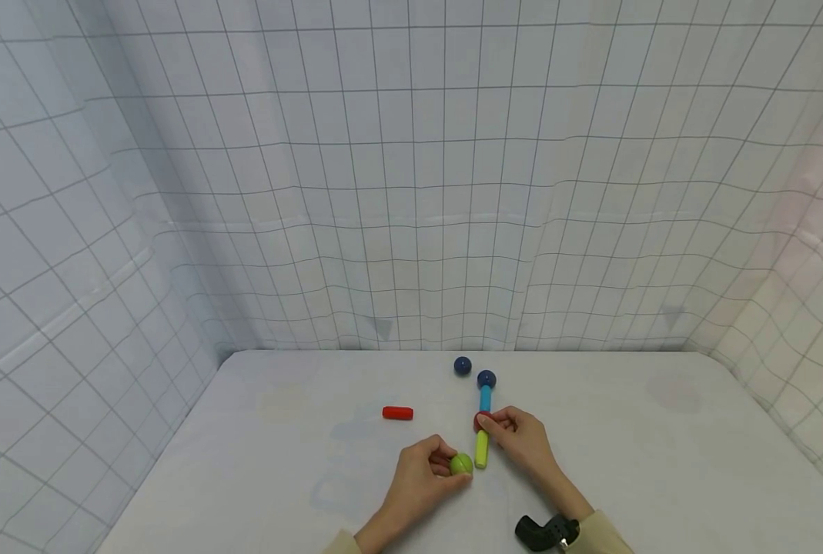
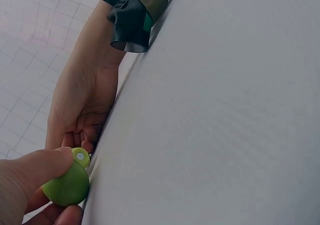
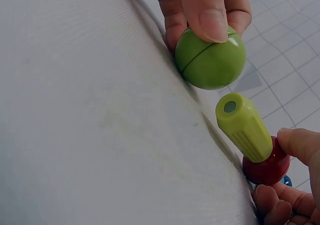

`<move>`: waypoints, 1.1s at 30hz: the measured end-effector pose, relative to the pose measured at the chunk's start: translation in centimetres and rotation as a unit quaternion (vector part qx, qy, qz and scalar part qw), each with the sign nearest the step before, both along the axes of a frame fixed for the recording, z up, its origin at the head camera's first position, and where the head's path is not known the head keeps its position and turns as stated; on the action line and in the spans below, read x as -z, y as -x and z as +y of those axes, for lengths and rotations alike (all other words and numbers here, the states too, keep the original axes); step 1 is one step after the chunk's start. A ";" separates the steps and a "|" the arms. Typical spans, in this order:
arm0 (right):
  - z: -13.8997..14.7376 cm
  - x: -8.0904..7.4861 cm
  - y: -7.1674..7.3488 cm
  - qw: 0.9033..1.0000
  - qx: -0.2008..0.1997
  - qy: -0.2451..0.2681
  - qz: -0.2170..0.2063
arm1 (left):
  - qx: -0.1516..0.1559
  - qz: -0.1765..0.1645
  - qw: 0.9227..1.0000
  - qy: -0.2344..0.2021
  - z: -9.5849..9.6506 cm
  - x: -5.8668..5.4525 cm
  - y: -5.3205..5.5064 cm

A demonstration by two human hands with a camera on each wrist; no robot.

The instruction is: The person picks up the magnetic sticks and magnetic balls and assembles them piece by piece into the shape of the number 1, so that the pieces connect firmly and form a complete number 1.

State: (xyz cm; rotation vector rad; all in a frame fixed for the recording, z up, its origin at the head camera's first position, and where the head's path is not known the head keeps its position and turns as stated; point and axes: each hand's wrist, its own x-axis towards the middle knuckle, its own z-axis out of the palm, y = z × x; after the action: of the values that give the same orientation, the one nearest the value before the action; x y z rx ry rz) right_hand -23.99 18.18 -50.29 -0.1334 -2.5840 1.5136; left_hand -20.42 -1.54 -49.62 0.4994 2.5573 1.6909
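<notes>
Between thumb and fingers, my left hand (image 1: pixel 421 471) pinches a green ball (image 3: pixel 210 60) with a dark seam line. My right hand (image 1: pixel 524 440) grips a red ball (image 3: pixel 266 164) in the middle of a short chain. From that red ball a yellow-green rod (image 3: pixel 245 127) points toward me, its free end showing a round grey metal face. On the far side, a light blue rod (image 1: pixel 485 398) joins the red ball to a dark blue ball (image 1: pixel 486 378). In the right wrist view the green ball is close to the yellow-green rod's free end, with a small gap.
A loose red rod (image 1: pixel 398 413) lies on the white table (image 1: pixel 259 462) to the left. Another dark blue ball (image 1: pixel 463 365) sits near the back edge, just left of the chain. A grid-patterned sheet (image 1: pixel 411 192) hangs behind and along both sides.
</notes>
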 end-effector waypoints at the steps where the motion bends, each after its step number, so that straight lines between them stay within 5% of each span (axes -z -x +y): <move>1: 0.0 0.0 0.0 1.000 0.000 -0.001 0.001 | 0.000 -0.001 1.000 -0.001 0.0 0.0 0.0; 33: 0.1 0.2 0.0 1.000 -0.004 0.013 0.010 | 0.006 0.013 1.000 -0.026 0.4 0.9 -0.5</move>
State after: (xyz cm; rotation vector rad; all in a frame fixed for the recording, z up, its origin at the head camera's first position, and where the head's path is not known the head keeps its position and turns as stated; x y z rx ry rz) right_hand -23.96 18.32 -50.54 -0.1095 -2.5547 1.5432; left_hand -19.92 -1.10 -50.48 0.5435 2.5291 1.7612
